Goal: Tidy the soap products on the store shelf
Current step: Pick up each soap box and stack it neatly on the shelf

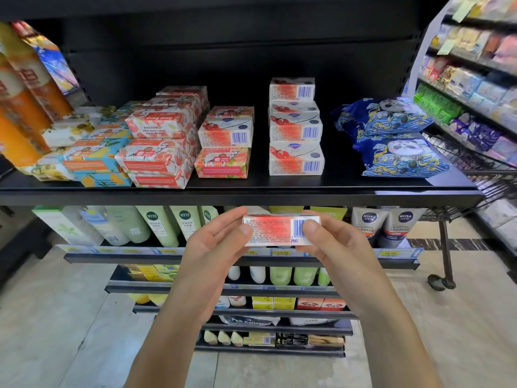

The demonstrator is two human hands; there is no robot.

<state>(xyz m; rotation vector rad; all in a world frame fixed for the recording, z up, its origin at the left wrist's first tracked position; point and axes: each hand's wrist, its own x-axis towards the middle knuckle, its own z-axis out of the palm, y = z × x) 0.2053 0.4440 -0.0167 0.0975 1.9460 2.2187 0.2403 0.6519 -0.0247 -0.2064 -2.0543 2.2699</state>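
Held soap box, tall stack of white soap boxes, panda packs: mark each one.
held soap box [275, 231]: head view, its red printed panel.
tall stack of white soap boxes [291, 133]: head view, front of third box down.
panda packs [400, 150]: head view, panda face on lower pack.

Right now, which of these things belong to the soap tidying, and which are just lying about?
Part of the job: the soap box held by the left hand and right hand; the stack of matching boxes; the wrapped soap bars; the shelf.
Just lying about: the panda packs; the Nivea tubes; the green bottles; the orange cartons.
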